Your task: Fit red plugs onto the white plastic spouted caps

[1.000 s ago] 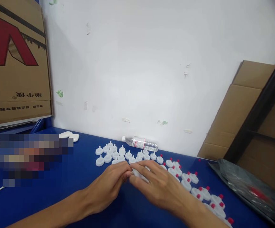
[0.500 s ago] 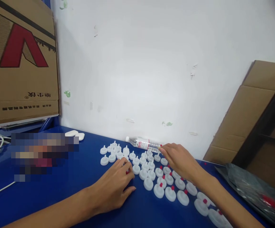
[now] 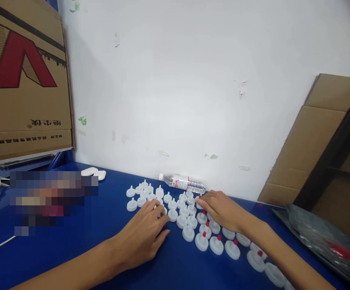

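Note:
Several white nozzle lids (image 3: pixel 188 233) stand on the blue table with their spouts up. Those on the right carry small red tip caps (image 3: pixel 219 238); the left ones have bare spouts. My right hand (image 3: pixel 220 207) pinches a red tip cap (image 3: pixel 200 196) at the spout of a lid in the back row. Its fingers partly cover that lid. At the near left edge of the group rests my left hand (image 3: pixel 146 231), fingers curled inward. Bits of red show between its fingers, apparently more tip caps, mostly hidden by the hand.
A clear plastic bottle (image 3: pixel 182 183) lies on its side against the wall behind the lids. On the left are a printed carton (image 3: pixel 26 108), a white case (image 3: pixel 100 175), cables and a blurred-out patch. Cardboard (image 3: pixel 306 141) and a plastic bag (image 3: pixel 319 237) are at the right.
My right hand has moved down and slightly left, from in front of the bottle to a back-row lid. My left hand stays curled in nearly the same place. The view has shifted slightly.

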A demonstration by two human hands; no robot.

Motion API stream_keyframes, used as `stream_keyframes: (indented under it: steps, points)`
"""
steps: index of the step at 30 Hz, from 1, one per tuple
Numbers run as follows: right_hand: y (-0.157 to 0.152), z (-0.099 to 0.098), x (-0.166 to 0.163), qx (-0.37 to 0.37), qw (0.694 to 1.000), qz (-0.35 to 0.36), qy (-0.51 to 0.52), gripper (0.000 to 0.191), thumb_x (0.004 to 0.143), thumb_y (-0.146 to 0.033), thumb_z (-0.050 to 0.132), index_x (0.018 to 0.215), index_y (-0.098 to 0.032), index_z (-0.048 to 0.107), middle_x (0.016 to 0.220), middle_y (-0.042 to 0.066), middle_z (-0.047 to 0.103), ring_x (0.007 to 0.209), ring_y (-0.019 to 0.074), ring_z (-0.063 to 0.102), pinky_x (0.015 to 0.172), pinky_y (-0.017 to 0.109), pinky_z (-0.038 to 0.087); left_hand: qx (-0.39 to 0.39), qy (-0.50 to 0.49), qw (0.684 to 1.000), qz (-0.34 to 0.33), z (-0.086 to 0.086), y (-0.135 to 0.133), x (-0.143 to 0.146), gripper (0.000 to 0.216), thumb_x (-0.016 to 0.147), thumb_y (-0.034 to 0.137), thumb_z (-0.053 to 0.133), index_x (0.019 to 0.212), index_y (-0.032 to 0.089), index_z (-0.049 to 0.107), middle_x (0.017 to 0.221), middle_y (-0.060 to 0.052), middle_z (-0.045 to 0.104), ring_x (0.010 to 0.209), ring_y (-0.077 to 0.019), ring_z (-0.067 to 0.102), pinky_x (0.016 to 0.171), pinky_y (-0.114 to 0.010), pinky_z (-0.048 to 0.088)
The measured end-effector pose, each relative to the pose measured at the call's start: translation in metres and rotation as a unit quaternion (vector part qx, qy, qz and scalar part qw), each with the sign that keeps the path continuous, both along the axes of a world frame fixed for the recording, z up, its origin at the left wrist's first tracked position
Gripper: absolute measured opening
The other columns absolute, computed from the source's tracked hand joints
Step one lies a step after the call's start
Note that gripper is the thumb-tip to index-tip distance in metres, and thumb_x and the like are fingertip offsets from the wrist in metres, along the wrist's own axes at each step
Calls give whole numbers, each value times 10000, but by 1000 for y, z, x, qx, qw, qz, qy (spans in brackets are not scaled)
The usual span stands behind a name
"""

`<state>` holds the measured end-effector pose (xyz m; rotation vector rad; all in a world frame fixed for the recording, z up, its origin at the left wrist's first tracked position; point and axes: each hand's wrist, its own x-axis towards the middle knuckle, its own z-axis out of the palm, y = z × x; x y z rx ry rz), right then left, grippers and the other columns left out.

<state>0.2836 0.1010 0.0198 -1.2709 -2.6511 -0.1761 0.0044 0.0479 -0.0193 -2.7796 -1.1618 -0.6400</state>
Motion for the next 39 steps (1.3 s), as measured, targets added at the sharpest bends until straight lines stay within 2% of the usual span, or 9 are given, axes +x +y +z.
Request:
stream_keyframes:
  steps: [5,12,19,25,28,31,33,35,39]
  points:
    - [-1,1,2,-8,1000,-13,3,577,1095,-450,175,661,-219,477,653,24,582,603,183,510,646,348,400,13,7,1000,-13,-3,3,0,155,966,134,526,944,182,672,962,-86,639,971,-272,539,839,-405,442]
    - [4,-4,2,23,997,-59,39,539,1091,-448,154,844,-220,576,800,53,648,795,241,600,796,422,427,6,33,999,-37,-7,8,0,225,979,71,505,1053,197,677,1001,-73,659,984,-254,542,850,-384,432]
    - [6,-16,4,-51,997,-24,60,546,1092,-474,152,842,-231,572,855,27,678,875,219,651,827,385,498,16,18,998,-50,-9,8,1,182,953,72,582,1021,198,693,961,-58,661,960,-238,554,828,-356,432]
    - [5,-11,4,-44,995,-28,86,558,1089,-481,176,811,-225,587,805,35,673,841,234,657,801,398,501,17,7,998,-65,-8,8,1,171,953,57,577,966,200,671,966,-50,657,954,-230,549,824,-350,433]
    - [1,1,0,-7,992,-44,117,509,1090,-473,216,936,-218,629,922,66,698,902,252,662,850,425,489,-12,-37,997,-63,-4,5,1,178,981,62,518,999,194,636,1007,-51,645,961,-222,543,850,-354,447]
    - [-9,11,-12,20,986,-51,159,359,1047,-509,423,1177,-227,604,1172,92,664,1064,265,640,892,420,494,-14,-115,991,-66,-1,3,1,200,1011,97,474,1089,198,627,1046,-55,640,986,-214,547,885,-352,459]
    - [-20,15,-24,14,980,-21,198,248,995,-453,576,1124,-244,606,1163,64,648,1021,232,647,834,370,517,-7,-179,982,-64,0,3,0,269,1034,124,435,1201,219,623,1067,-56,643,995,-207,559,877,-338,472]
    - [-33,16,-37,-1,976,25,216,124,994,-335,604,1096,-266,607,1122,27,649,958,192,652,810,333,520,-12,-243,968,-58,3,3,-1,303,1046,150,425,1232,248,643,1067,-48,660,996,-196,583,866,-319,483]
    - [-54,13,-53,-33,977,96,187,270,984,-217,618,1233,-293,545,1168,15,654,1021,194,651,875,337,522,-63,-339,938,-39,7,4,-1,197,1021,239,545,1085,269,729,1029,-12,734,974,-183,654,877,-298,501]
